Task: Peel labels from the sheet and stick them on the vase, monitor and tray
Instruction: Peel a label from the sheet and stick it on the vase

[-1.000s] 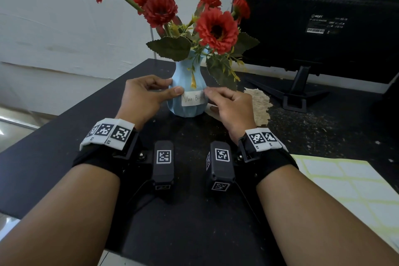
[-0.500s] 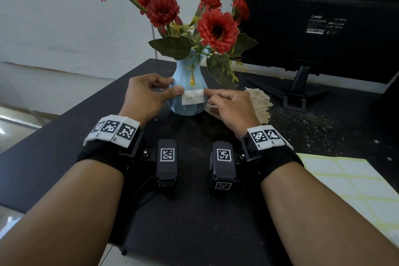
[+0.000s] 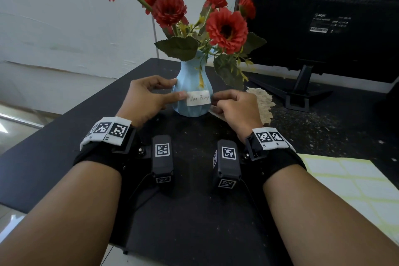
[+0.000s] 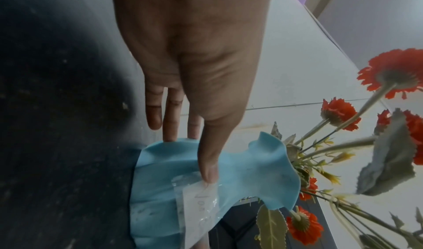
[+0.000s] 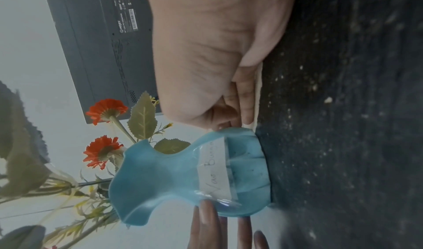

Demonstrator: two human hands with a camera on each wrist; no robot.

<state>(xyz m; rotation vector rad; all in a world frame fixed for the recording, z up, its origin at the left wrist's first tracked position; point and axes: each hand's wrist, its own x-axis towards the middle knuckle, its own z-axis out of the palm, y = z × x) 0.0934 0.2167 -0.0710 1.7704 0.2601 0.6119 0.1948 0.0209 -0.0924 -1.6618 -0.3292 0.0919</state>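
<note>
The left hand (image 3: 149, 98) sits just left of the vase (image 3: 192, 84), its grip loosely spread: the thumb tip presses the left end of the label (image 3: 198, 98) against the vase, and the other fingers reach round the vase's far left side. Judged from this, the chief risk is a skewed or creased label. The vase body is ribbed and curved, so a flat label pressed from both ends may bridge the grooves and leave a bubble or a lifted corner. In the left wrist view the label's near edge looks crinkled, with a shiny clear film around it, so wrinkles may already be forming. A second risk is the vase itself: it looks light and top-heavy with tall red flowers (image 3: 226, 29), and an uneven push from one side could slide or tip it on the worktop (image 3: 194, 211).

The label is a small white rectangle with handwriting, lying across the front belly of the pale blue vase, roughly level.

The right hand (image 3: 236, 107) is just right of the vase, fingers curled, fingertips at the label's right end; whether they pinch it or only press cannot be told.

Behind and right of the vase stands the monitor (image 3: 323, 21), back side facing; nearer and well right lies the label sheet (image 3: 354, 181).
</note>
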